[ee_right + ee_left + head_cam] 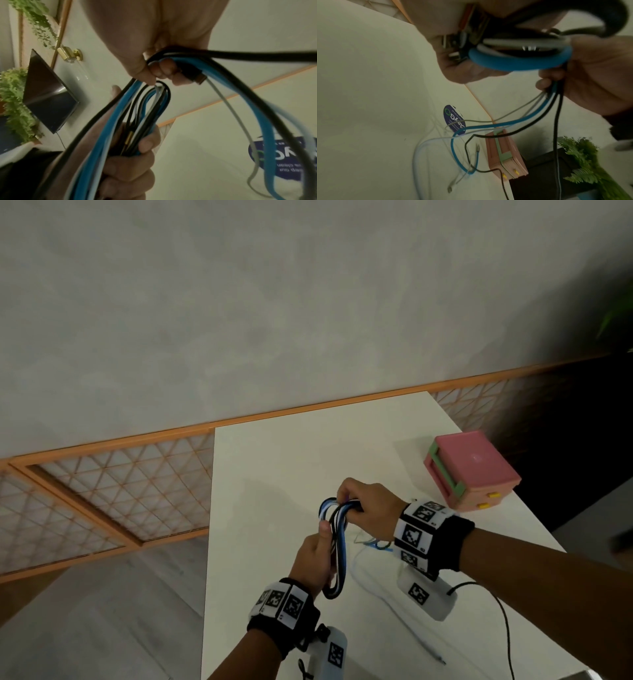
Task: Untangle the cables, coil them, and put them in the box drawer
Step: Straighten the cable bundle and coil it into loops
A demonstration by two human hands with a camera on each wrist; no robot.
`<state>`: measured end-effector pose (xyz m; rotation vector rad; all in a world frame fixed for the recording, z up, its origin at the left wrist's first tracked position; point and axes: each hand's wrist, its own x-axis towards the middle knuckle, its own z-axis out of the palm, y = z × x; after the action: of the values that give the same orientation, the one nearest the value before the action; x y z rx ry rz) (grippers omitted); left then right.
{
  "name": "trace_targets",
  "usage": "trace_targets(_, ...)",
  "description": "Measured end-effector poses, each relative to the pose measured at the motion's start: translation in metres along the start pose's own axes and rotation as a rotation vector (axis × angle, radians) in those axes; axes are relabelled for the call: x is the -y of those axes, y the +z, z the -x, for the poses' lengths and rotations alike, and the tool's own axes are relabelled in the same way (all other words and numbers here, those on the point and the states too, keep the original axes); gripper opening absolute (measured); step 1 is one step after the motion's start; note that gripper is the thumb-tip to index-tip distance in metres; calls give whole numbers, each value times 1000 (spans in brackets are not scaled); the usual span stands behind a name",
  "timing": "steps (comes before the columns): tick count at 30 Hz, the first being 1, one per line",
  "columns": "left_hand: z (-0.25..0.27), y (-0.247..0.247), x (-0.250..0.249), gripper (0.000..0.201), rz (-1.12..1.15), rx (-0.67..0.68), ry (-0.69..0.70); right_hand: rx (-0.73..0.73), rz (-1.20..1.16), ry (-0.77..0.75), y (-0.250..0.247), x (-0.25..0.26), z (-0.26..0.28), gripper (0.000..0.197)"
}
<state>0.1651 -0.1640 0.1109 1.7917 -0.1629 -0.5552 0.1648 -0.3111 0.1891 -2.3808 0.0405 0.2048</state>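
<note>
A looped bundle of blue, black and white cables (337, 542) hangs above the white table (274, 467). My left hand (311, 559) grips the lower part of the loops, fingers curled round them (130, 169). My right hand (366, 508) pinches the top of the bundle (163, 70), a black plug beside its fingers. Loose cable tails (458, 148) trail from the right hand (590, 81) down onto the table, still crossing one another. The pink box (476, 467) with green trim and yellow drawer knobs stands at the table's right, drawers closed (505, 152).
A white cable (404, 614) runs along the table toward its near edge. A blue round sticker (453, 120) lies on the tabletop. An orange lattice rail (102, 491) runs behind the table. A green plant (583, 162) and a dark screen (48, 94) stand beyond the box side.
</note>
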Motion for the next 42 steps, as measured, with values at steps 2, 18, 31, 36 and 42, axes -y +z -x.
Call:
trace_targets(2,-2,2,2,84,4,4,-6,-29,-9,55,6,4,-1,21)
trace_targets(18,0,4,-2,34,-177,188,109,225,392,201,4,23,-20,22)
trace_targets(31,-11,-3,-16,13,-184,165,98,45,5,128,13,43,-4,37)
trace_targets(36,-8,-2,-37,21,-163,143,148,-79,-152,63,15,50,0,33)
trace_targets(42,-10,1,-29,27,-90,41,122,-43,-201,40,13,48,-9,33)
